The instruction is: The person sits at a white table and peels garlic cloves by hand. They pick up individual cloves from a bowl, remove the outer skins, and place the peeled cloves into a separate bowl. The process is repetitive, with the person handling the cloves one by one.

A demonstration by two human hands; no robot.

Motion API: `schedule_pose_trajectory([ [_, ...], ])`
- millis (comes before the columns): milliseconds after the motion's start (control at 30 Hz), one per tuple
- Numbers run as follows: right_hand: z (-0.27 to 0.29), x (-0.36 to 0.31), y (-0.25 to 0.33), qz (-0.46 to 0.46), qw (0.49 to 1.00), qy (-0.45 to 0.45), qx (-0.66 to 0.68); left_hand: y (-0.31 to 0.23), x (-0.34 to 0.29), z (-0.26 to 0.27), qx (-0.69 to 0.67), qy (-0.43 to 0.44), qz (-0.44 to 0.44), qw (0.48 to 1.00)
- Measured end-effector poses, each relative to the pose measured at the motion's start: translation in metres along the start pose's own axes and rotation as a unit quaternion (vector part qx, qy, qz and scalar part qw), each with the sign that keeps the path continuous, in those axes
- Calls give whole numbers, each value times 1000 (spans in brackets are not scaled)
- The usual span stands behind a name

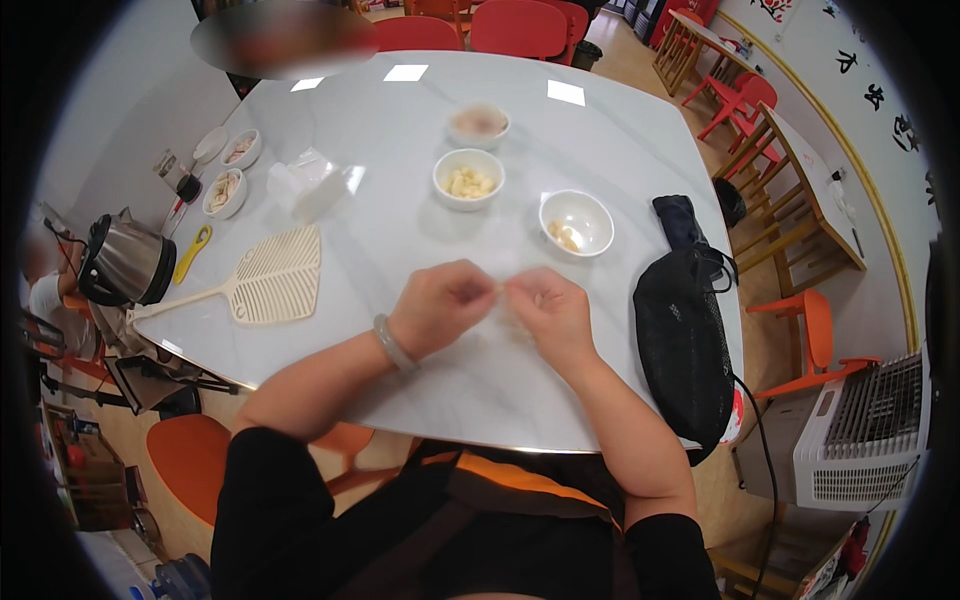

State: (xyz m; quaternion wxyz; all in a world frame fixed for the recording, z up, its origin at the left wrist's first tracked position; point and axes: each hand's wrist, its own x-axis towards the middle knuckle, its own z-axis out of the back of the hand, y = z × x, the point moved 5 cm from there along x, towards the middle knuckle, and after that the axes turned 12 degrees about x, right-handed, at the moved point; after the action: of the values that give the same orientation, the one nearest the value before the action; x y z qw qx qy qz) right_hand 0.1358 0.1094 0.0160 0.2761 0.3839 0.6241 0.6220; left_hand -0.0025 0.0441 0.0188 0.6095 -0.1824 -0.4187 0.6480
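My left hand (446,302), with a pale bangle (394,343) on its wrist, and my right hand (549,312) meet fingertip to fingertip above the table. Both are closed in a pinch; whatever small thing lies between them is hidden and slightly blurred. Just beyond my right hand stands a white bowl (598,222) with a few pale clove-like pieces (564,236) at its bottom. Farther off, a second white bowl (441,187) holds many pale yellow pieces that look like peeled garlic cloves (468,182). Behind it is a third bowl (484,140) with blurred contents.
A cream fly swatter (276,276), a yellow-handled peeler (193,254) and a steel kettle (127,260) lie or stand leftward. Beyond are a clear plastic packet (309,184) and two small bowls (225,194). A black mesh bag (685,340) lies along the marble-look table's (400,130) right edge.
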Motion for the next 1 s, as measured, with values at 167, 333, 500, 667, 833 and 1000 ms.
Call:
schedule_pose_trajectory([
  [167,-1,-1,2,26,1000,1,-13,2,0,-1,-23,8,17,1000],
  [333,-1,-1,1,56,998,-2,-28,3,0,-2,-40,19,19,999],
  [500,-1,0,3,69,996,-6,-54,0,-1,-2,-56,14,10,998],
  [667,0,-1,0,43,998,2,-54,-1,0,-2,-47,32,13,998],
  [833,0,0,-2,25,998,0,-50,7,1,-7,-132,66,54,988],
  [1000,1,0,-3,50,997,-6,-52,10,5,-5,-215,85,108,967],
])
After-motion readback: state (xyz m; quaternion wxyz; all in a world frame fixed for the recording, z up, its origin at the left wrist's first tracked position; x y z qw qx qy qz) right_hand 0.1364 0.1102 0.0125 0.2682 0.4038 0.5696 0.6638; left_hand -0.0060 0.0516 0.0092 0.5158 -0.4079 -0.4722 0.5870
